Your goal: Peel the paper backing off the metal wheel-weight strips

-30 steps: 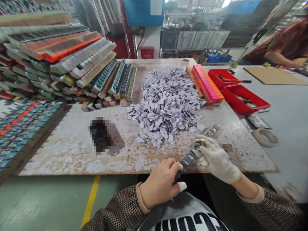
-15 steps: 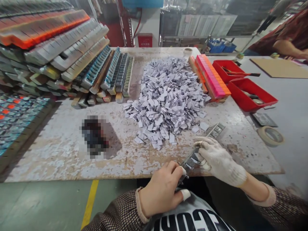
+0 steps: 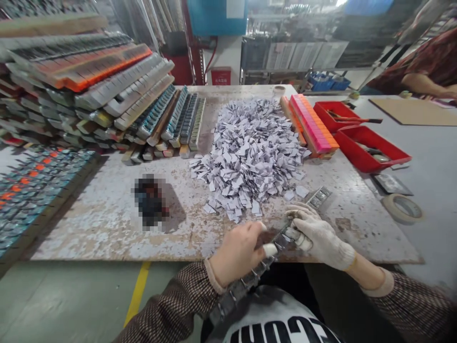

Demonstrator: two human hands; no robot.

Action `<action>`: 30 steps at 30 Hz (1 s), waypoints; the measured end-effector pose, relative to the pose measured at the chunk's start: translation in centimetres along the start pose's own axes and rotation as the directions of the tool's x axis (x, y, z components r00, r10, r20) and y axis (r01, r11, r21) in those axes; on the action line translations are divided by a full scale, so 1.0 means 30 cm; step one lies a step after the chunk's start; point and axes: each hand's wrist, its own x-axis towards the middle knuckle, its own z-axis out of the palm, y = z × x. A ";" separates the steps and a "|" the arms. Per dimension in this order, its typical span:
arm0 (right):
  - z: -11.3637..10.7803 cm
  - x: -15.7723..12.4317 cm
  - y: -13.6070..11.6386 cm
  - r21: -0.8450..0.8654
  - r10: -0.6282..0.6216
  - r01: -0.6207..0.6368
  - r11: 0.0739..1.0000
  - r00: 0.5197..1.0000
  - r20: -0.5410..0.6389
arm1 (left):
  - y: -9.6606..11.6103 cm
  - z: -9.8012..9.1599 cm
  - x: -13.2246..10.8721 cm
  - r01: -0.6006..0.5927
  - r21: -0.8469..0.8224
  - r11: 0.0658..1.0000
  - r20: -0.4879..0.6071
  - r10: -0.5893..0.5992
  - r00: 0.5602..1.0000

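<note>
A long narrow strip of small metal parts (image 3: pixel 319 197) lies slantwise over the table's near edge, its lower end reaching down toward my lap. My bare left hand (image 3: pixel 238 251), with tape on the thumb tip, is closed on the strip's middle. My gloved right hand (image 3: pixel 316 234) grips the strip just above that, fingers curled over it. A big heap of small white folded paper pieces (image 3: pixel 250 150) lies just beyond both hands on the worn table (image 3: pixel 96 224).
Stacked strips of parts (image 3: pixel 107 95) fill the table's back left. A pink and orange block (image 3: pixel 312 124) and two red trays (image 3: pixel 367 147) stand at the right, a tape roll (image 3: pixel 402 208) beyond them. A blurred dark object (image 3: pixel 150 200) sits left of centre. Another person's arm (image 3: pixel 424 83) shows far right.
My left hand has slid up along the strip toward the paper heap, and more of the strip's lower end now shows below it. The right hand has kept its grip.
</note>
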 end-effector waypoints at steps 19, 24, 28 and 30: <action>-0.127 -0.057 -0.088 0.871 0.736 -0.446 0.203 0.657 0.165 | -0.089 -0.050 0.140 0.182 -0.104 0.978 -0.156 -0.197 0.968; -0.055 -0.020 -0.153 0.597 0.464 -0.332 0.730 0.883 -0.077 | -0.006 -0.035 0.065 0.052 -0.662 0.747 -0.013 -0.081 0.997; 0.005 0.000 -0.194 0.444 0.243 -0.170 0.880 0.964 -0.112 | 0.072 -0.031 0.012 0.061 -0.876 0.478 0.034 -0.065 0.997; 0.018 0.003 -0.217 0.422 0.174 -0.106 0.900 0.977 -0.125 | 0.091 -0.029 -0.009 0.052 -0.909 0.413 0.029 -0.063 0.998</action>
